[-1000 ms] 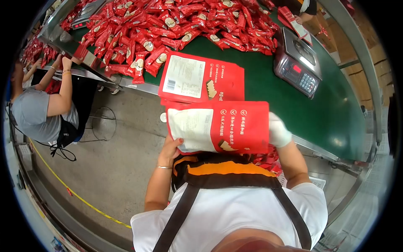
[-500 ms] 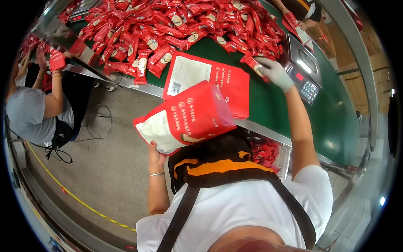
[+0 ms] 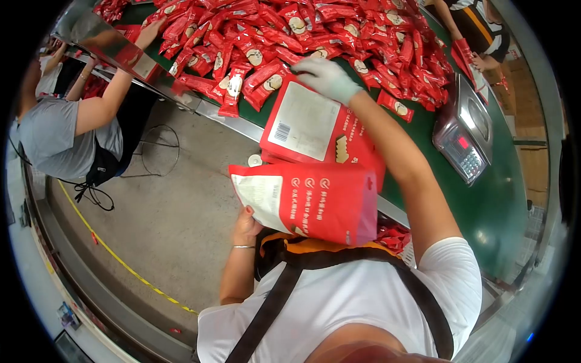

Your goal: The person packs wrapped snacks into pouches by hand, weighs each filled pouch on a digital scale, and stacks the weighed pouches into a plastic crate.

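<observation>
My left hand [image 3: 245,227] grips the lower left corner of a large red pouch [image 3: 327,196] with white print and a clear strip along its right end. My right hand [image 3: 327,78], in a white glove, reaches to the near edge of a heap of small red snack packets [image 3: 260,39]. Its fingers are stretched out over the packets; none shows in its grasp. Beneath that forearm, flat red pouches [image 3: 302,115] lie on the green belt [image 3: 478,212]. A single packet [image 3: 395,106] lies right of the hand.
A digital scale [image 3: 463,133] stands on the belt at the right. One co-worker [image 3: 66,130] is at the left; another's hand [image 3: 484,62] is at the upper right. A metal guard [image 3: 112,51] edges the belt at the upper left. Below the belt's edge are more red packets [image 3: 393,236].
My right hand has moved left, from a packet near the scale to the heap; that packet lies on the belt. The held pouch has turned more level. The view has shifted.
</observation>
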A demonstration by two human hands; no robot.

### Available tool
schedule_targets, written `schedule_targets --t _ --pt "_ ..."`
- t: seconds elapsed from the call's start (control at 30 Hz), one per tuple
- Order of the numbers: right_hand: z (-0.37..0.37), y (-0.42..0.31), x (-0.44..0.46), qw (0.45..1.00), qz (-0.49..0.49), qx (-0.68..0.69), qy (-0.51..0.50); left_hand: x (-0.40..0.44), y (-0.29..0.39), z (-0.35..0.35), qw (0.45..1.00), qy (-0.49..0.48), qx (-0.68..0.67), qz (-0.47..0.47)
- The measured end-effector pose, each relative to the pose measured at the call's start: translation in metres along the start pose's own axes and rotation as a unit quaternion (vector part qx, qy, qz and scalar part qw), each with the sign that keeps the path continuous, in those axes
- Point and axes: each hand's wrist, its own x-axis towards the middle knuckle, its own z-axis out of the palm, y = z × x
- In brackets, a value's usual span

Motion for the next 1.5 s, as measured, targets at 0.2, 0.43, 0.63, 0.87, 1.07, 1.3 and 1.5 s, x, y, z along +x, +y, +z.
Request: schedule_targets --t 0.2,0.43,0.63,0.87,1.07,1.3,1.5 --pt "0.039 -0.035 0.058 0.929 0.01 -0.28 -0.24 -0.006 -0.005 -0.002 1.0 0.001 0.018 0.017" --pt "-0.108 -0.047 -0.086 0.97 0.012 -0.064 0.235 0.005 0.001 -0.009 0.998 -0.053 -0.021 0.023" --pt "-0.272 0.078 -0.349 0.676 0.497 -0.364 0.405 0.017 0.009 -0.011 0.998 -0.055 -0.009 -0.011" --pt "-0.33 0.078 -0.377 0.727 0.488 -0.442 0.197 0.015 0.004 0.0 0.997 -0.073 0.037 -0.009" --pt "-0.333 0.033 -0.415 0.579 0.49 -0.399 0.515 0.003 0.002 0.006 0.998 -0.057 0.028 -0.03" --pt "-0.322 0.007 -0.445 0.544 0.538 -0.333 0.552 0.012 0.003 0.007 0.996 -0.065 0.039 -0.038" --pt "-0.322 0.01 -0.44 0.546 0.541 -0.256 0.587 0.015 0.005 0.008 0.996 -0.069 0.045 -0.044"
